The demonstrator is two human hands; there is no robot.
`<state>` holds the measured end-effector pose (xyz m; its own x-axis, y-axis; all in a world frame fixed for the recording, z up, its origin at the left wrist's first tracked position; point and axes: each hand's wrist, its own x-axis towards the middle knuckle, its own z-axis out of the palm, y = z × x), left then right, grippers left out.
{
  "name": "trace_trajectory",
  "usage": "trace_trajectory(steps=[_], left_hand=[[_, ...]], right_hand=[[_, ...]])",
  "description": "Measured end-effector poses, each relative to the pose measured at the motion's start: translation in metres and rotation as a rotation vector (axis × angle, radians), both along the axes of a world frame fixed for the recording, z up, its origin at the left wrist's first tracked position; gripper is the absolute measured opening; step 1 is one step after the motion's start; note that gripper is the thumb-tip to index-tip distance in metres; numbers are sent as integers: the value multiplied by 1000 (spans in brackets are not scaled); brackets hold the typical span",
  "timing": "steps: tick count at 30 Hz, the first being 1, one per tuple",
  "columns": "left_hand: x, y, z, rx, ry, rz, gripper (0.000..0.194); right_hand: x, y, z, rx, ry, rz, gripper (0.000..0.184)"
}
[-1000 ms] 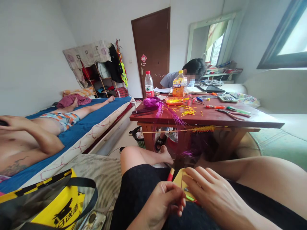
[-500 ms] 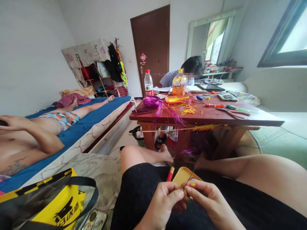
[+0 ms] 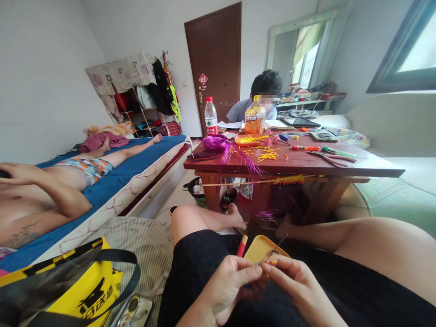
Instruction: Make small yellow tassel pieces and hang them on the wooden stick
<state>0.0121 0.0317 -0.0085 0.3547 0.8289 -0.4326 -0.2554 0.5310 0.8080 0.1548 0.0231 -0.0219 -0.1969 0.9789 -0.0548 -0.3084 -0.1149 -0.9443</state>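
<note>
My left hand (image 3: 233, 284) and my right hand (image 3: 291, 279) meet over my lap, thumbs and fingertips pinched together. Between them is a small yellow piece (image 3: 273, 262), largely covered by the fingers. A thin dark wire-like strand (image 3: 283, 240) sticks up from the right fingertips. Just beyond the hands lies a yellow tray (image 3: 256, 247), partly hidden by them. What looks like scissors' handle loops (image 3: 274, 252) shows at its right side. To the tray's left, a red stick with a pale tip (image 3: 242, 246) rests against my dark clothing.
Ahead, a red-brown table (image 3: 371, 167) bears purple strands (image 3: 215, 143), yellow pieces (image 3: 268, 156), pliers (image 3: 329, 159) and two bottles. Another person (image 3: 240, 110) sits behind it. Someone lies on the bed (image 3: 136, 156) at left. A yellow-black bag (image 3: 91, 290) stands nearby.
The strand at my right fingertips has tipped further to the right. My hands stay pinched together in nearly the same place. The person behind the table has raised their head slightly.
</note>
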Motion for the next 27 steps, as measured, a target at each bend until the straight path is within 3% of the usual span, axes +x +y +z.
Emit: trace_trajectory(steps=[6, 11, 17, 20, 23, 25, 27], left_hand=[[0, 2, -2, -74, -71, -75, 24], [0, 1, -1, -96, -103, -54, 23], [3, -1, -3, -101, -98, -7, 23], [4, 0, -5, -96, -134, 54, 22], [5, 0, -5, -101, -184, 91, 21], [6, 0, -3, -113, -216, 99, 22], [6, 0, -2, -125, -254, 99, 22]], right_hand=[[-1, 0, -7, -62, 90, 54, 25], [-3, -1, -8, -141, 180, 83, 23], [-5, -4, -6, -3, 29, -19, 24], [6, -8, -14, 258, -301, -265, 18], [22, -10, -22, 784, -749, -497, 22], [27, -8, -22, 1149, -1008, -496, 26], [26, -3, -20, 1383, -1180, -439, 28]])
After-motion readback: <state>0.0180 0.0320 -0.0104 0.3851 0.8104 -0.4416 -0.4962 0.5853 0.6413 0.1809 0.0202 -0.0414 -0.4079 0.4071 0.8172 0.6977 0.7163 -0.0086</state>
